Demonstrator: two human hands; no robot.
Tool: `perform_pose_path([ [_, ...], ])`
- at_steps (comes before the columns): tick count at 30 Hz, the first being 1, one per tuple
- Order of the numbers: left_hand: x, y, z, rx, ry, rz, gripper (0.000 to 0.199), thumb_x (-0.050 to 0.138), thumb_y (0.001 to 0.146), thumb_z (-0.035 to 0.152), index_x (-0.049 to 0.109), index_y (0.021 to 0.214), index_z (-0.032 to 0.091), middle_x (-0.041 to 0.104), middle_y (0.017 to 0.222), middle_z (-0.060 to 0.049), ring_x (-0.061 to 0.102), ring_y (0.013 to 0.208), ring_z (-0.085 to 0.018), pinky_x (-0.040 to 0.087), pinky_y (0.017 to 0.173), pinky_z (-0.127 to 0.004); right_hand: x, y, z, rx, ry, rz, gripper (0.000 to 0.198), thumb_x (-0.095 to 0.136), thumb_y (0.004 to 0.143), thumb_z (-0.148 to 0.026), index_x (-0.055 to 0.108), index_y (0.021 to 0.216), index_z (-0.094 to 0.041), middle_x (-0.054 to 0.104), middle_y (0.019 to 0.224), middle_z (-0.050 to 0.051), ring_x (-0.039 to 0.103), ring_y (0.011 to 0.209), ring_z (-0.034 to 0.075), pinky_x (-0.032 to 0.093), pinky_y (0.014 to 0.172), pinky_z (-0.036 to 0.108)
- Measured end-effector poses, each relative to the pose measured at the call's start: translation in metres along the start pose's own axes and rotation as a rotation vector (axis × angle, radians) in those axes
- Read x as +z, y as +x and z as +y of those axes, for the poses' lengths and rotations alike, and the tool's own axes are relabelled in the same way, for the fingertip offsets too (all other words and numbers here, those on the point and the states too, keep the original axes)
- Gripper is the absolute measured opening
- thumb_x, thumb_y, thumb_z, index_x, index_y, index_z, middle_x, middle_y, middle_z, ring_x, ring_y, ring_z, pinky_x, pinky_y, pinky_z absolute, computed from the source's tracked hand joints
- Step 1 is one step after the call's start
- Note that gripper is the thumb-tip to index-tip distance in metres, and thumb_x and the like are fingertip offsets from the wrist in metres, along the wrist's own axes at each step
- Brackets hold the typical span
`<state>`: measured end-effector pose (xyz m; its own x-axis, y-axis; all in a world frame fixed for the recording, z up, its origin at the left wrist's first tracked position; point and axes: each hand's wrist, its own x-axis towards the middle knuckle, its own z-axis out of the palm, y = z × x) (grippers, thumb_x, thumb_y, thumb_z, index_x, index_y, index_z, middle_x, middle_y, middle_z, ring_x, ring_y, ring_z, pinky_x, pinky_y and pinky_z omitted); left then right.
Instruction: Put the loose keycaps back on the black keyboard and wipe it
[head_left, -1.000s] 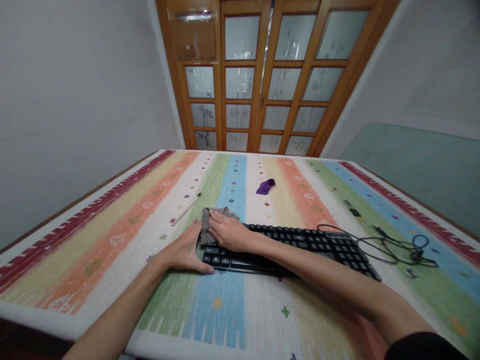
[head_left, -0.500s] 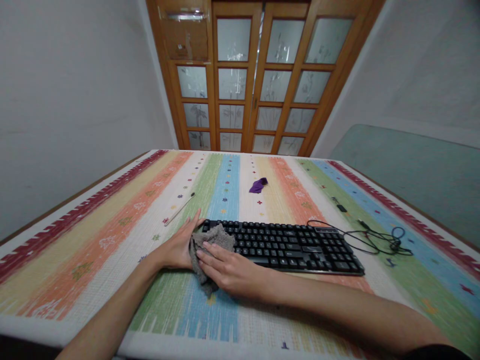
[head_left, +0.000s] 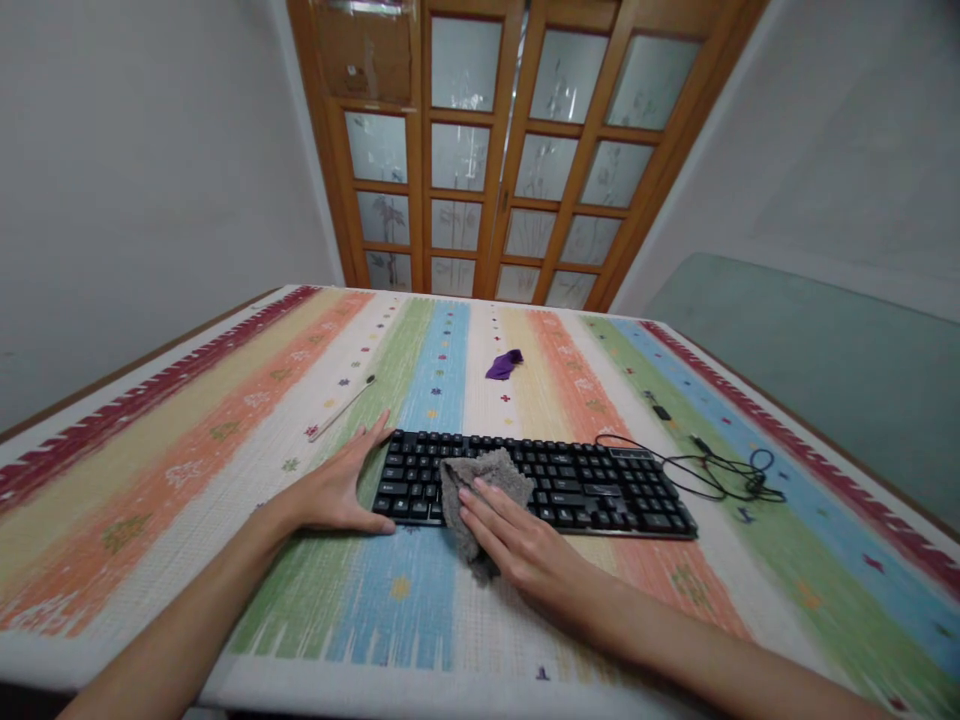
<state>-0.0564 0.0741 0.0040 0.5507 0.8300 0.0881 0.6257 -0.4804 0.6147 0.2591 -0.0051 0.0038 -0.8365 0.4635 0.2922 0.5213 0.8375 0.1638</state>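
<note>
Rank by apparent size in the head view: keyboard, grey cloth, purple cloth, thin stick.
1. keyboard
2. grey cloth, partly under the right hand
3. thin stick and purple cloth: unsure, both lie farther away

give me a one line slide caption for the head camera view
Right hand presses a grey cloth onto a black keyboard while the left hand steadies its end on a striped tablecloth.

Two bare, sleeveless forearms
</note>
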Motion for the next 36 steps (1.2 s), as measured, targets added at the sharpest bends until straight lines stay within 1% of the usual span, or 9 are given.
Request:
perform_pose_path([
  [6, 0.0, 0.001, -0.004, 0.032, -0.002, 0.008, 0.133, 0.085, 0.058, 0.053, 0.0, 0.157, 0.026, 0.029, 0.157, -0.019, 0.028, 0.143, -0.043, 0.018, 0.117, -0.064, -0.002, -0.033, 0.008, 0.088, 0.006, -0.02, 0.06, 0.04, 0.082, 0.007, 0.045, 0.142, -0.002, 0.04, 0.151, 0.017, 0.019, 0.147, 0.028, 0.042, 0.114, 0.045],
  [13, 0.0, 0.0, -0.013, 0.025, 0.013, 0.004, 0.127, 0.086, 0.059, 0.047, 0.007, 0.157, 0.029, 0.013, 0.162, -0.016, 0.021, 0.144, -0.047, 0.017, 0.116, -0.067, -0.004, -0.06, 0.011, 0.195, -0.016, 0.014, 0.062, 0.039, 0.081, 0.009, 0.046, 0.141, -0.002, 0.043, 0.149, 0.018, 0.021, 0.146, 0.028, 0.044, 0.113, 0.045],
  [19, 0.002, -0.001, -0.025, 0.072, 0.048, 0.013, 0.129, 0.083, 0.062, 0.044, -0.003, 0.157, 0.029, 0.02, 0.16, -0.017, 0.025, 0.142, -0.048, 0.02, 0.113, -0.07, -0.009, -0.075, 0.01, 0.34, -0.008, -0.013, 0.07, 0.039, 0.077, 0.009, 0.042, 0.145, -0.006, 0.046, 0.147, 0.017, 0.034, 0.143, 0.025, 0.045, 0.112, 0.042],
  [23, 0.002, 0.0, -0.027, 0.051, 0.069, -0.004, 0.132, 0.083, 0.062, 0.048, -0.006, 0.156, 0.029, 0.019, 0.16, -0.017, 0.022, 0.142, -0.049, 0.019, 0.114, -0.07, -0.019, -0.073, 0.022, 0.52, 0.122, 0.034, 0.068, 0.041, 0.073, 0.007, 0.05, 0.139, -0.01, 0.059, 0.135, 0.016, 0.056, 0.127, 0.024, 0.053, 0.103, 0.04],
  [25, 0.002, 0.0, -0.026, 0.041, 0.058, 0.006, 0.131, 0.084, 0.061, 0.049, -0.003, 0.157, 0.028, 0.019, 0.161, -0.017, 0.023, 0.143, -0.049, 0.018, 0.114, -0.069, -0.026, -0.06, 0.032, 0.551, 0.218, 0.072, 0.065, 0.043, 0.076, 0.004, 0.05, 0.137, -0.014, 0.063, 0.13, 0.013, 0.062, 0.119, 0.024, 0.056, 0.1, 0.041],
  [27, 0.002, 0.0, -0.023, 0.041, 0.032, 0.02, 0.13, 0.084, 0.06, 0.049, -0.001, 0.157, 0.029, 0.022, 0.16, -0.016, 0.025, 0.142, -0.048, 0.018, 0.115, -0.068, -0.032, -0.037, 0.041, 0.518, 0.252, 0.129, 0.064, 0.041, 0.079, 0.003, 0.047, 0.14, -0.015, 0.06, 0.135, 0.012, 0.057, 0.126, 0.024, 0.052, 0.105, 0.045],
  [30, 0.002, 0.0, -0.019, 0.051, 0.02, 0.024, 0.131, 0.085, 0.06, 0.049, 0.0, 0.157, 0.029, 0.027, 0.158, -0.016, 0.029, 0.141, -0.046, 0.019, 0.116, -0.067, -0.03, 0.015, 0.044, 0.365, 0.253, 0.121, 0.059, 0.042, 0.08, 0.001, 0.045, 0.139, -0.005, 0.051, 0.143, 0.02, 0.043, 0.138, 0.026, 0.043, 0.113, 0.046],
  [33, 0.001, 0.001, -0.017, 0.047, 0.039, 0.033, 0.131, 0.085, 0.059, 0.051, 0.001, 0.157, 0.028, 0.026, 0.159, -0.015, 0.029, 0.142, -0.044, 0.02, 0.117, -0.063, -0.016, 0.074, 0.035, 0.223, 0.224, 0.049, 0.055, 0.044, 0.08, 0.003, 0.047, 0.135, -0.001, 0.048, 0.145, 0.02, 0.037, 0.142, 0.024, 0.036, 0.117, 0.038],
  [36, 0.002, 0.001, -0.018, 0.047, 0.03, 0.05, 0.129, 0.085, 0.057, 0.051, 0.007, 0.157, 0.026, 0.028, 0.158, -0.013, 0.027, 0.143, -0.045, 0.02, 0.119, -0.06, 0.005, 0.119, 0.02, 0.034, 0.185, -0.008, 0.047, 0.054, 0.085, -0.007, 0.05, 0.131, -0.001, 0.047, 0.145, 0.021, 0.037, 0.141, 0.029, 0.035, 0.116, 0.04],
])
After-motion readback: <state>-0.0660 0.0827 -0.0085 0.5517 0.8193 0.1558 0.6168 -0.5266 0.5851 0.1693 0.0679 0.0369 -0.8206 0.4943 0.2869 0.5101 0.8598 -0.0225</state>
